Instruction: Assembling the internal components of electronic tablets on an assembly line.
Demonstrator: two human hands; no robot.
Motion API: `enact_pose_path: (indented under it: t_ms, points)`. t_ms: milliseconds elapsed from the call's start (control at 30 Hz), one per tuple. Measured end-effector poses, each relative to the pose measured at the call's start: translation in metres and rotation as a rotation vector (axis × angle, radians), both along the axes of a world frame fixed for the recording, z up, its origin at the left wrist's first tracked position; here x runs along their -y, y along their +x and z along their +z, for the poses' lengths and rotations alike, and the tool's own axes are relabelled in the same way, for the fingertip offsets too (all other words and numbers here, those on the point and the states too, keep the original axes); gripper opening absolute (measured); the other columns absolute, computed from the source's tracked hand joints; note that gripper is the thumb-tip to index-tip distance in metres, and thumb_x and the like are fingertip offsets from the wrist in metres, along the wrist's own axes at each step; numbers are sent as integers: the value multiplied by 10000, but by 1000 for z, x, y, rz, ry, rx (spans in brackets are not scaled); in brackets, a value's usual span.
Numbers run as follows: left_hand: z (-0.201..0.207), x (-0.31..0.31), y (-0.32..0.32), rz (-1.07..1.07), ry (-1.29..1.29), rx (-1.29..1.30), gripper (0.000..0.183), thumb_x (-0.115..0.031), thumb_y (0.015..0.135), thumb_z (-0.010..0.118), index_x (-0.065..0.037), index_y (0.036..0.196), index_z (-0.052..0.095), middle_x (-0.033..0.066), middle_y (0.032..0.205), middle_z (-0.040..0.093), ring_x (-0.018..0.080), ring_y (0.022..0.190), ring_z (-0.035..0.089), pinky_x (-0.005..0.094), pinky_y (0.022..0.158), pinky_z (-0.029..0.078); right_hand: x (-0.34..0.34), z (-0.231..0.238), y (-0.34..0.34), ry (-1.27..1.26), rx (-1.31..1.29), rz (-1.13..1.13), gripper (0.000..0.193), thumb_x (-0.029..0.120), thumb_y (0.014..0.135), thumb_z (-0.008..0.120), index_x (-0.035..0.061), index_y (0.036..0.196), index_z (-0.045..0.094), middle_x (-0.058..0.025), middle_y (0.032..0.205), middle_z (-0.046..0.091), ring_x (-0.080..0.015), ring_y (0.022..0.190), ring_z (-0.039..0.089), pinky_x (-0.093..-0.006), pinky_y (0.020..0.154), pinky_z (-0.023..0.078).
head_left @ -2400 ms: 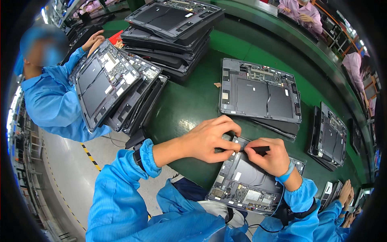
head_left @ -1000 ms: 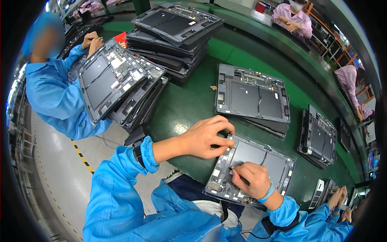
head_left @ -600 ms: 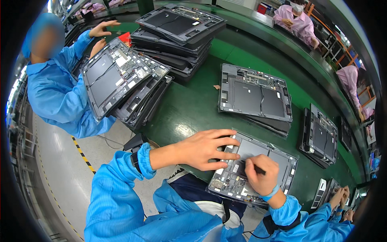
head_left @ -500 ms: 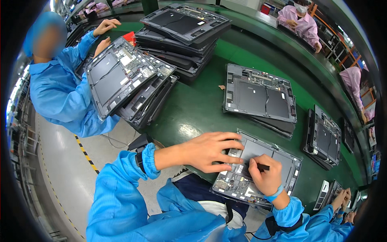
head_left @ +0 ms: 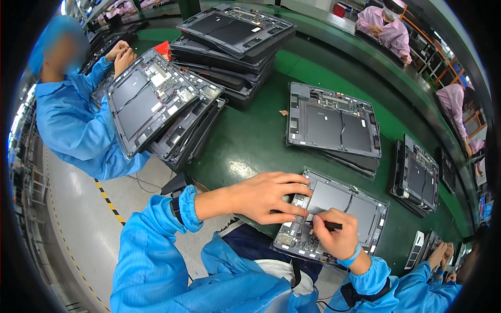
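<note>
One open laptop base (head_left: 336,195) lies flat at the near side of the green table (head_left: 245,146), with its insides facing up. The left hand (head_left: 269,197) rests at its left side. Its fingers are spread apart, and some of their tips touch the edge of the laptop base, so that hand looks like it is there to stop any sliding. The right hand (head_left: 336,233) is over the inside parts, and its thumb and fingers pinch a small dark tool (head_left: 333,225) (maybe tweezers or a little stick, but too much is covered to tell). The working end seems to point at the circuit board (head_left: 298,238), but the hand hides the tip, so it is hard to say if it touches. The step in hand looks like small, careful work on one spot inside. The next move seems to call for a soft pinch, a slow tip and a steady press from the left hand, because a bump could hurt the tiny parts. Just behind is a low pile of laptop bases (head_left: 334,125), and a taller pile (head_left: 235,31) stands farther back. Someone in a blue coat (head_left: 78,125) sits off to the left.
</note>
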State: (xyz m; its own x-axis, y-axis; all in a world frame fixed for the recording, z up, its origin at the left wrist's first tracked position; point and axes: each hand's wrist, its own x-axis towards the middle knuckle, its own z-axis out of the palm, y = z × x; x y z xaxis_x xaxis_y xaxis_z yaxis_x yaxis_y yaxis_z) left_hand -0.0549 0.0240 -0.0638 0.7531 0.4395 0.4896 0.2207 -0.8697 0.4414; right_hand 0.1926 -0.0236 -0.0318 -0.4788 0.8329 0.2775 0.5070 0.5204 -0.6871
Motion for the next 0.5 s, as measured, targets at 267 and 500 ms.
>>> enact_pose_path:
  t_ms: [267, 500]
  points:
    - [-1, -2, 0, 9, 27, 12, 250, -316, 901, 652, -230, 1120, 735, 107, 1301, 573, 315, 1278, 514, 439, 966, 485, -5, -4, -1, -32, -77, -40, 40, 46, 826, 752, 34, 850, 721, -78, 671, 650, -203, 517, 621, -303, 480, 475]
    - [-4, 2, 0, 19, 23, 5, 252, -302, 891, 654, -231, 1119, 735, 100, 1308, 570, 310, 1260, 527, 432, 970, 485, 0, -6, -4, 60, -32, 6, 71, 25, 805, 766, 36, 836, 703, -63, 657, 621, -186, 492, 591, -299, 457, 458]
